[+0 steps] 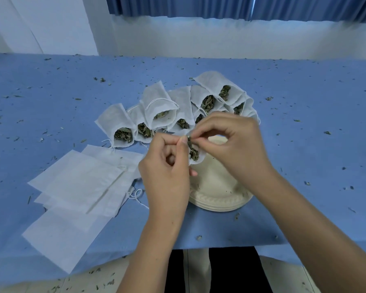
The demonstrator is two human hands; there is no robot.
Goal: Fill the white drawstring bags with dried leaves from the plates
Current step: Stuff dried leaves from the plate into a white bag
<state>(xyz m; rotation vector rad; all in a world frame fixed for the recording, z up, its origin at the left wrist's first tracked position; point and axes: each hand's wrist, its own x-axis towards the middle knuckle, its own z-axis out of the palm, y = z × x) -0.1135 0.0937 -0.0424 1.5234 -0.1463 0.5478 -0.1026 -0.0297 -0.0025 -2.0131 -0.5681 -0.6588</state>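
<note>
My left hand [167, 163] grips a white drawstring bag [199, 158] above the cream plates [218, 195], pinching its mouth with thumb and forefinger. Dried green leaves [193, 151] show in the bag's mouth. My right hand [235, 144] pinches the other side of the mouth and some leaves at the opening. Several filled bags [154, 106] lie in an arc behind the plates, their open ends showing leaves. The top plate holds only a few crumbs.
A pile of flat white bags [80, 182] lies at the left on the blue tablecloth [304, 144]. Leaf crumbs are scattered over the cloth. The table's front edge runs near my forearms; a white wall and blue curtain stand behind.
</note>
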